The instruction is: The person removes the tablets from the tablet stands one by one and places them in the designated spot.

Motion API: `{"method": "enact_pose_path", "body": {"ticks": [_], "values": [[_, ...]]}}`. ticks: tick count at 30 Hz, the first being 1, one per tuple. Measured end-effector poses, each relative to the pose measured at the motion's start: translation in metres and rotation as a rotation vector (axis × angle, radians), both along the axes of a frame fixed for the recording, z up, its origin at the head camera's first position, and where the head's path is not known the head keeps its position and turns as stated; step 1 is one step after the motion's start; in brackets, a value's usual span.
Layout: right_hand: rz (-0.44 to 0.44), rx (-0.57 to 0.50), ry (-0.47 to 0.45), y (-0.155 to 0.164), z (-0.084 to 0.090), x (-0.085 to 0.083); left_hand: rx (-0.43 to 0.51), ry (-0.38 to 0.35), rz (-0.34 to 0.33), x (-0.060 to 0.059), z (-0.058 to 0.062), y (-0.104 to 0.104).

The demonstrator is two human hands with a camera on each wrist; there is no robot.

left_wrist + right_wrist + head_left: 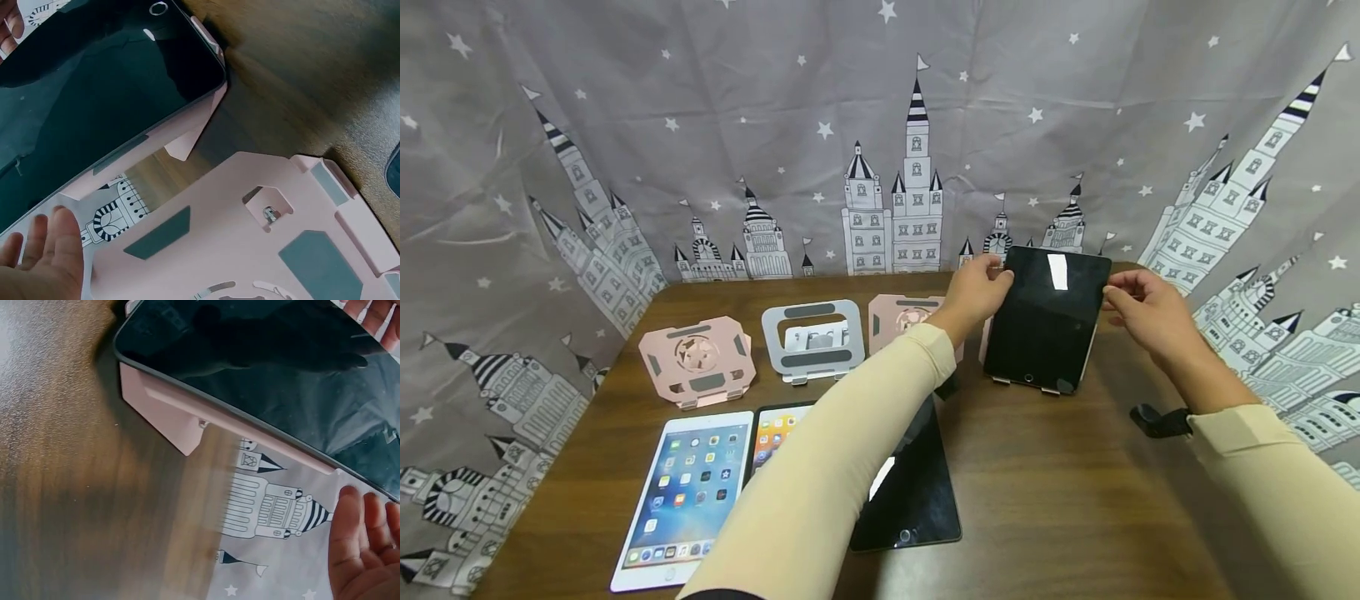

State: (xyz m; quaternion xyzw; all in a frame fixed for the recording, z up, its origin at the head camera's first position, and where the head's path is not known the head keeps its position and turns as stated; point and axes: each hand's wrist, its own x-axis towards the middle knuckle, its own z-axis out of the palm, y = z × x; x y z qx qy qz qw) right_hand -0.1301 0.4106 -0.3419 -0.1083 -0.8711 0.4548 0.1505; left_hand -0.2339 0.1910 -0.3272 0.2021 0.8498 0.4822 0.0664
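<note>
A black tablet [1043, 333] stands upright, leaning back on a pink tablet stand [164, 412], its lower edge on the stand's small lip. My left hand [972, 293] is at the tablet's upper left edge; its fingers look loosely extended beside that edge in the left wrist view. My right hand [1150, 321] is at the upper right edge, fingers also loosely extended in the right wrist view. Whether either hand touches the tablet I cannot tell. Another pink stand [887, 310] is left of the tablet, partly hidden by my left arm.
Farther left stand a grey stand [812, 313] and a pink stand [658, 354]. In front lie a white tablet [655, 500] with its screen lit, a second lit tablet [775, 423] mostly under my sleeve, and a black tablet [917, 492]. A patterned curtain [1000, 125] hangs behind the table.
</note>
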Motion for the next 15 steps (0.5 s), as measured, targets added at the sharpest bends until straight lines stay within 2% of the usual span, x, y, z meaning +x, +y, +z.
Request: {"method": "enact_pose_path", "body": {"ticks": [5, 15], "values": [[0.023, 0.003, 0.015, -0.0004, -0.0032, -0.0005, 0.005, -0.004, -0.022, 0.0007, -0.0024, 0.0015], [0.022, -0.031, 0.054, 0.0025, -0.0080, -0.0011, 0.038, 0.012, 0.008, 0.0031, -0.0048, 0.0012]]}}
